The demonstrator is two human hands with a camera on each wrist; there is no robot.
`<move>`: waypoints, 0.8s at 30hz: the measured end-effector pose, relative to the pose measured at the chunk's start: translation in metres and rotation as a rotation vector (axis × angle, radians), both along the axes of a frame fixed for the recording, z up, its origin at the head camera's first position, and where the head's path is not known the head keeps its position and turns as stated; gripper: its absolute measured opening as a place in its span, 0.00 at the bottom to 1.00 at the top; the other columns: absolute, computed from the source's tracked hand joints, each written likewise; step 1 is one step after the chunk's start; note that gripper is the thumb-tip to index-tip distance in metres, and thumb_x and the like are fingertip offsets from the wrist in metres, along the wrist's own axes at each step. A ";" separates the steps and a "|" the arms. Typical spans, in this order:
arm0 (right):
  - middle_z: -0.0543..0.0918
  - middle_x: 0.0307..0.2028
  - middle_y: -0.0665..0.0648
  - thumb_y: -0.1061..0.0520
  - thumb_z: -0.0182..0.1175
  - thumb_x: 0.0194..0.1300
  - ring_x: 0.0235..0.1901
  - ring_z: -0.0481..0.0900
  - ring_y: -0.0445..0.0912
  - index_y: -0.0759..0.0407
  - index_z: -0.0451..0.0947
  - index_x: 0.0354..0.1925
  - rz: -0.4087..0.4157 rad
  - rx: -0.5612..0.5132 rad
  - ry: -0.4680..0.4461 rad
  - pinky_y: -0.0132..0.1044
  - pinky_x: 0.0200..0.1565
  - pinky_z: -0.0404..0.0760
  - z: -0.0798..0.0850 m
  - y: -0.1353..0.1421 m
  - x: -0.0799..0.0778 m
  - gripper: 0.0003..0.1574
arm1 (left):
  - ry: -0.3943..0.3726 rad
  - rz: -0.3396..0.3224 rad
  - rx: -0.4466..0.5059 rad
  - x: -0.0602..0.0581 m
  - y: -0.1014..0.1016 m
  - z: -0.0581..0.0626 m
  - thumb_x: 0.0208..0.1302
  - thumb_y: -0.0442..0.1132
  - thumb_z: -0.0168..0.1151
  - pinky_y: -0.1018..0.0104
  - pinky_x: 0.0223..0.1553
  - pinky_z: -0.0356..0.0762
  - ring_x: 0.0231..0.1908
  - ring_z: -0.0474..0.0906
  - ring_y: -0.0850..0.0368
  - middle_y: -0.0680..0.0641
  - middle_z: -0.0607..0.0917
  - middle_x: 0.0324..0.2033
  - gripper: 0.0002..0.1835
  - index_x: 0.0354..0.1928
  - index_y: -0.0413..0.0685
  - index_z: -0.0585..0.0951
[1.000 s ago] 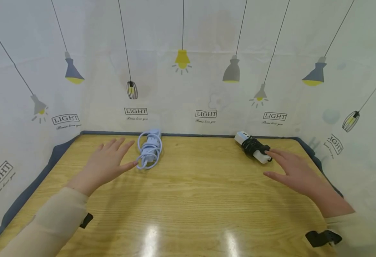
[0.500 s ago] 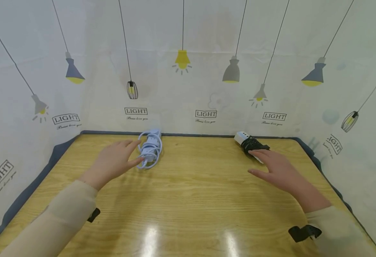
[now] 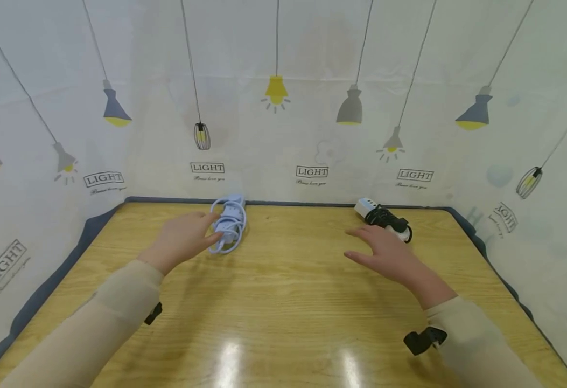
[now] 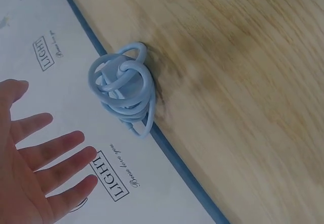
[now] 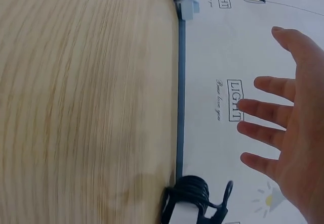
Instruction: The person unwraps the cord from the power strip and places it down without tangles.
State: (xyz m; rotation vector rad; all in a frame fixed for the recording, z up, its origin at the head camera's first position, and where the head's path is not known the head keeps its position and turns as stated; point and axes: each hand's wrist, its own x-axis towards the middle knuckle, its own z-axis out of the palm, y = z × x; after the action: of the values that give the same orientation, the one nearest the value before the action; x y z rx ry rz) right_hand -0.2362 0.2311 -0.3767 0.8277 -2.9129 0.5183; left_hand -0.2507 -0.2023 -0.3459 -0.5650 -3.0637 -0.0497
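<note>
At the back left of the table lies a pale blue power strip with its own cord looped round it. My left hand hovers beside it with fingers spread, thumb and index tips overlapping it in the head view; the left wrist view shows a gap between the hand and the coiled cord. A white power strip wrapped in a black cord lies at the back right. In front and left of it, my right hand is held above the table, fingers extended, holding nothing.
The wooden table has a dark blue edging along its back and sides. A white cloth printed with lamps and lettering hangs behind and at both sides. Black straps sit at the wrists.
My right hand has moved left, away from the black-corded power strip. My left hand has shifted slightly right, nearer the blue one. Both power strips stay where they were.
</note>
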 end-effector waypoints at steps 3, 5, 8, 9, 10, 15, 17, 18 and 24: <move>0.72 0.63 0.62 0.32 0.53 0.69 0.64 0.67 0.60 0.59 0.69 0.67 0.004 -0.011 -0.022 0.59 0.61 0.66 -0.001 -0.010 -0.005 0.41 | -0.007 -0.010 0.000 -0.004 0.002 -0.003 0.71 0.55 0.53 0.40 0.50 0.75 0.55 0.75 0.37 0.34 0.77 0.58 0.30 0.67 0.43 0.70; 0.72 0.63 0.61 0.32 0.53 0.68 0.64 0.67 0.59 0.58 0.70 0.67 0.009 -0.017 -0.046 0.58 0.61 0.66 -0.002 -0.018 -0.008 0.42 | -0.010 -0.015 0.002 -0.007 0.003 -0.005 0.71 0.54 0.54 0.40 0.51 0.75 0.55 0.75 0.37 0.33 0.77 0.57 0.30 0.66 0.42 0.71; 0.72 0.63 0.61 0.32 0.52 0.68 0.64 0.67 0.58 0.58 0.70 0.66 0.019 -0.021 -0.074 0.57 0.63 0.65 -0.004 -0.029 -0.013 0.41 | -0.018 -0.020 0.002 -0.010 0.004 -0.007 0.71 0.53 0.54 0.40 0.51 0.75 0.55 0.75 0.37 0.33 0.78 0.56 0.29 0.66 0.41 0.71; 0.72 0.63 0.61 0.32 0.52 0.68 0.64 0.67 0.58 0.58 0.70 0.66 0.026 -0.022 -0.081 0.57 0.63 0.65 -0.005 -0.033 -0.015 0.41 | -0.019 -0.019 0.001 -0.011 0.004 -0.008 0.71 0.53 0.54 0.40 0.51 0.75 0.55 0.75 0.37 0.34 0.78 0.56 0.29 0.65 0.41 0.72; 0.73 0.63 0.60 0.32 0.52 0.69 0.64 0.67 0.58 0.58 0.70 0.66 0.031 -0.020 -0.084 0.56 0.64 0.64 -0.006 -0.036 -0.017 0.41 | -0.022 -0.021 0.001 -0.013 0.005 -0.009 0.71 0.52 0.54 0.40 0.51 0.75 0.55 0.75 0.37 0.33 0.78 0.56 0.28 0.65 0.41 0.72; 0.75 0.61 0.59 0.32 0.52 0.69 0.63 0.69 0.57 0.58 0.72 0.65 0.061 0.011 -0.092 0.54 0.64 0.65 -0.012 -0.052 -0.026 0.40 | -0.041 -0.022 -0.002 -0.022 0.009 -0.015 0.71 0.50 0.54 0.40 0.52 0.74 0.55 0.75 0.36 0.33 0.78 0.55 0.28 0.64 0.38 0.72; 0.75 0.61 0.58 0.32 0.52 0.69 0.63 0.69 0.56 0.57 0.72 0.65 0.065 0.022 -0.107 0.53 0.63 0.66 -0.014 -0.057 -0.029 0.39 | -0.047 -0.025 -0.005 -0.025 0.010 -0.018 0.71 0.50 0.55 0.40 0.52 0.74 0.54 0.75 0.36 0.32 0.78 0.55 0.28 0.64 0.37 0.72; 0.76 0.61 0.57 0.32 0.52 0.68 0.62 0.70 0.55 0.56 0.72 0.65 0.061 0.027 -0.116 0.53 0.63 0.66 -0.016 -0.060 -0.029 0.39 | -0.052 -0.025 -0.007 -0.026 0.010 -0.019 0.71 0.49 0.55 0.40 0.52 0.74 0.54 0.75 0.36 0.32 0.78 0.55 0.28 0.64 0.37 0.72; 0.77 0.59 0.56 0.34 0.53 0.69 0.61 0.72 0.53 0.56 0.72 0.65 0.066 0.027 -0.145 0.51 0.62 0.68 -0.019 -0.079 -0.034 0.38 | -0.083 -0.028 -0.013 -0.032 0.011 -0.022 0.70 0.49 0.57 0.41 0.49 0.76 0.51 0.77 0.37 0.33 0.80 0.51 0.27 0.61 0.35 0.73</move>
State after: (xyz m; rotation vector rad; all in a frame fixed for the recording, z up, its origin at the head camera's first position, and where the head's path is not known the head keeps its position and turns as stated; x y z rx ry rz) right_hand -0.2703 0.1521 -0.3961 0.9303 -3.0381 0.5682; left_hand -0.2827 -0.1909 -0.3679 -0.6223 -3.1389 -0.0547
